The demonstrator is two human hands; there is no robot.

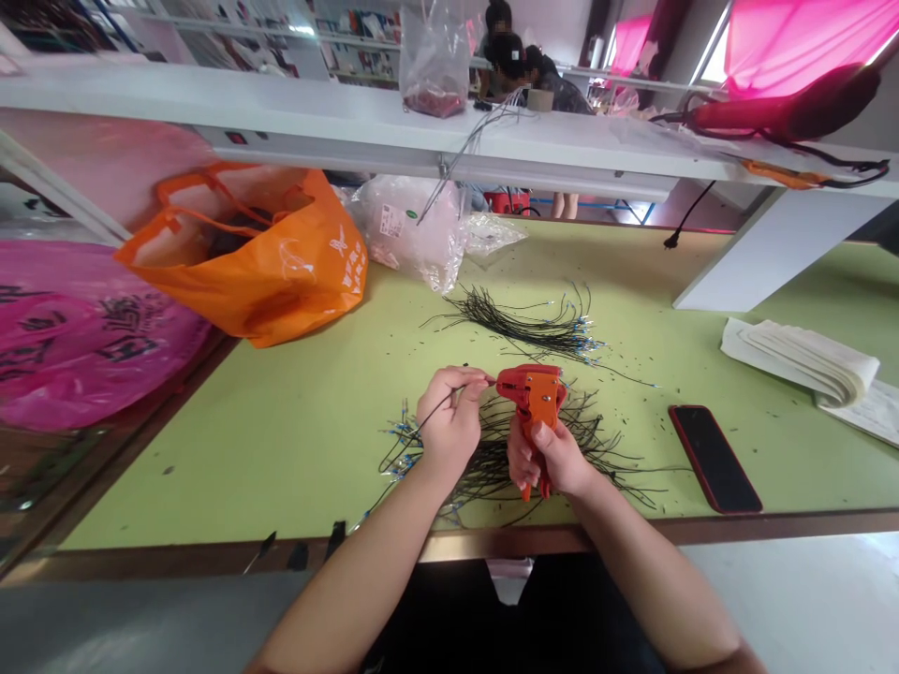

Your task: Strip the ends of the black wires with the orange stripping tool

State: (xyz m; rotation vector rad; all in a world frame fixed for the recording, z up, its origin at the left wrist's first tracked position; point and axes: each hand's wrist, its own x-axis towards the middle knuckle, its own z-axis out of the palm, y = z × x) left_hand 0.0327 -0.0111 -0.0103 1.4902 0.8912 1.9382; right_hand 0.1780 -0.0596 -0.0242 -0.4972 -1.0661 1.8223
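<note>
- A yellow-green tabletop (281, 440) fills the workspace, with a white shelf (337, 105) across its far side and co-workers (509, 65) in the background beyond.
- The left hand (453, 407) pinches a thin black wire (439, 404) between thumb and fingers, near the middle of the table.
- The right hand (548, 454), just to the right, is wrapped around the handles of a red-and-orange hand tool (540, 388), held upright with its nose facing left.
- The wire's tip meets the tool's nose; at this size I cannot tell whether it sits inside.
- Beneath both hands spreads a near bundle of black wires (492, 468), blue ends to the left.
- A far bundle (520, 323) lies beyond the tool, its blue ends to the right.
- At right are a dark-screened phone (714, 459) and, farther off, a folded white stack (807, 356).
- At far left stands an orange bag (295, 271), beside a pink plastic bag (91, 337).
</note>
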